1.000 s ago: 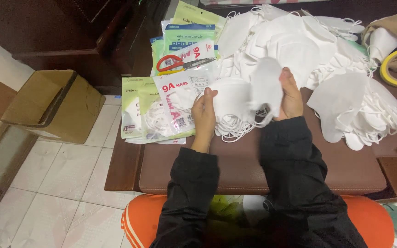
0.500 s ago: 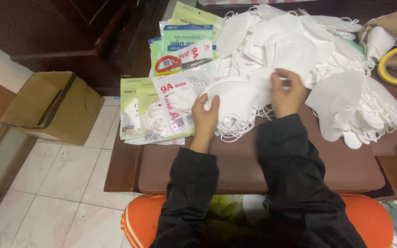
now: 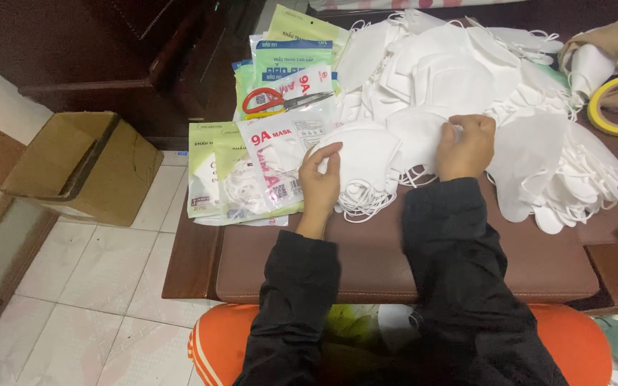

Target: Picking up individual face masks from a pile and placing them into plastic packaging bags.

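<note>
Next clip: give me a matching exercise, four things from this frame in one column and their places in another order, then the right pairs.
Things:
1. scissors
2. cardboard box
3. tape roll
4. left hand

Places:
A. on the floor, left of the table
B. at the table's far right edge
C. on the small stack of white masks
D. on top of the printed packets

Pairs: 1-D, 2-A, 3-B, 4-C

Flat green-and-white packets [image 3: 252, 168] overlapping at the table's [image 3: 194, 271] left edge
</note>
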